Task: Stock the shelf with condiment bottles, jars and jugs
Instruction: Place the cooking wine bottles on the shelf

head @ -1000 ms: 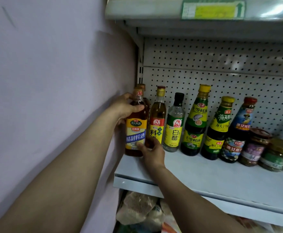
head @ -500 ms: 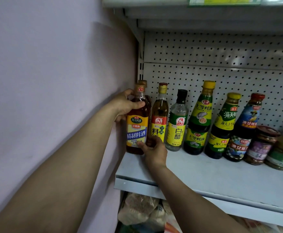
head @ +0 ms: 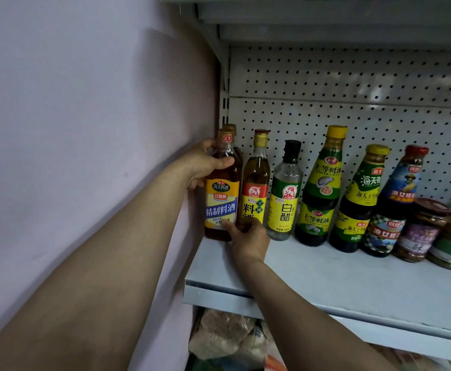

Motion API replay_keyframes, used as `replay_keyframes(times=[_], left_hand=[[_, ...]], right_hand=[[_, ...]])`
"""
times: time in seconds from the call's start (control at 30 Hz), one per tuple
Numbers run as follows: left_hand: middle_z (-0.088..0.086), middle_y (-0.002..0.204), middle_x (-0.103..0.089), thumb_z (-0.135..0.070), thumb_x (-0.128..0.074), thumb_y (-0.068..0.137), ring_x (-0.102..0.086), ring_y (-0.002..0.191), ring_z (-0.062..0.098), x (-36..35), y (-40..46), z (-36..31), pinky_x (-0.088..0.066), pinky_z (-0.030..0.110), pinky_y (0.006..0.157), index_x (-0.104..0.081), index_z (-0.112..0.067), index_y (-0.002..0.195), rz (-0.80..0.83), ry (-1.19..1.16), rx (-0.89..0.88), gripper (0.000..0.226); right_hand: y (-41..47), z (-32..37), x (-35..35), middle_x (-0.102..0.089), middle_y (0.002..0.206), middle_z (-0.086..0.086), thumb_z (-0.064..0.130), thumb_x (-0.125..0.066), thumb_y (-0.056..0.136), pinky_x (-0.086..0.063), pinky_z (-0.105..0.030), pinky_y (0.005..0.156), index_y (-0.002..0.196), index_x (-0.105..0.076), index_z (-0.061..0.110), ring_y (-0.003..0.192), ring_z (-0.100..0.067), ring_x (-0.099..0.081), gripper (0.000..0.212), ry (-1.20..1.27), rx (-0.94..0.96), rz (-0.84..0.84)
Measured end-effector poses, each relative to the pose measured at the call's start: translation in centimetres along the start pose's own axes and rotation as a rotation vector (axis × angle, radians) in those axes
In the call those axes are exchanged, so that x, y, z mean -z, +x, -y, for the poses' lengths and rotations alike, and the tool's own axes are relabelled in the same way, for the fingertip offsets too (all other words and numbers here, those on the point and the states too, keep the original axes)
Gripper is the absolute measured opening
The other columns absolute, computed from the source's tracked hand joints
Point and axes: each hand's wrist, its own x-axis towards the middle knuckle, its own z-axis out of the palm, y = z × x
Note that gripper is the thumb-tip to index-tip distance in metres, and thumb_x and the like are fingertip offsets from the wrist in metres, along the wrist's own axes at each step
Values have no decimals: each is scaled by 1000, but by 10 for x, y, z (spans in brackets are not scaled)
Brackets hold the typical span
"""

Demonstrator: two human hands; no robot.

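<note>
At the left end of the shelf point(head: 353, 279), hard against the lilac wall point(head: 85, 103), the person is setting a cooking wine bottle point(head: 222, 194) upright in the row. The left hand point(head: 205, 164) is wrapping round its shoulder, thumb across the front. The right hand point(head: 248, 238) is pinching low at the label, its fingers curling between this bottle and the yellow-capped cooking wine bottle point(head: 255, 183) just beside it. A twin bottle point(head: 230, 129) is standing directly behind, only its cap showing.

The risk, to my eye, is crowding. The bottle is sitting nearer the shelf's front edge than its neighbours, and pushing it back could knock the one behind into the pegboard point(head: 353, 116). Pulling the right fingers out of that tight gap could tip the yellow-capped bottle into the white vinegar bottle point(head: 284, 194), and onward toward the oyster sauce bottle point(head: 322, 188). These look like glass, so a fall from here would likely break them.
</note>
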Motion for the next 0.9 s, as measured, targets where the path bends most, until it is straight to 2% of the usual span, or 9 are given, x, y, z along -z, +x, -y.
replay_keyframes(times=[0.17,0.37,0.53,0.63,0.77,0.9], left_hand=[[2,105,-68,-21,-76,83,-68,87,20,-1,6,0,-55,28,48,-52,-31,128,3,-23,2,52],[3,107,-67,-22,-75,84,-68,89,21,-3,15,0,-55,28,50,-51,-32,128,10,-22,7,51],[3,106,-66,-20,-74,85,-66,91,22,-6,24,-1,-55,33,58,-51,-31,128,11,-31,9,50],[0,103,-64,-19,-72,86,-64,90,20,-6,28,-2,-54,33,58,-51,-31,127,20,-27,10,48],[-5,96,-62,-20,-71,87,-62,82,14,-8,32,-3,-49,26,48,-50,-33,119,6,-15,10,41],[-6,95,-60,-20,-71,88,-60,80,13,-9,37,-4,-48,20,42,-49,-32,121,6,-5,10,42]], right_hand=[[4,3,-1,-64,80,4,45,-84,73,-42,-27,70,83,-58,17,78,-18,-60,40,-32,-31,-32],[8,5,-2,-62,81,2,48,-83,73,-41,-29,69,79,-52,17,78,-21,-58,43,-58,-63,-49],[9,8,-5,-64,84,-2,54,-80,74,-39,-30,68,78,-53,17,79,-25,-59,46,-94,-116,-83],[9,10,-7,-68,90,-5,58,-77,75,-40,-30,68,84,-58,16,87,-29,-64,47,-132,-133,-97],[11,12,-11,-71,100,-10,65,-72,76,-47,-33,73,101,-67,12,94,-32,-66,58,-205,-171,-125],[13,14,-14,-70,102,-10,69,-67,77,-49,-34,76,104,-68,13,95,-32,-66,62,-257,-200,-131]])
